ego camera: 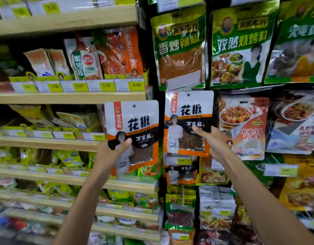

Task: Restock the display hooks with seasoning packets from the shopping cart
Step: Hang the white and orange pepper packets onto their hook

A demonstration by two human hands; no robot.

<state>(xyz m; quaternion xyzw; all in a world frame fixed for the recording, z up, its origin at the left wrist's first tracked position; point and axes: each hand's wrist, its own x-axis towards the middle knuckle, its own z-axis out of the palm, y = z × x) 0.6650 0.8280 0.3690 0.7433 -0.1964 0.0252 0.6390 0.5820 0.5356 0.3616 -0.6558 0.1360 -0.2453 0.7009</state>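
Left hand pinches a white, orange and black peppercorn packet by its lower corner. Right hand, just beside, pinches the matching packet. Advise squaring its top hole to the hidden hook.

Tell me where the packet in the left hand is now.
Head view, left of centre: the left hand holds the packet before the wooden shelves, beside the matching packet.
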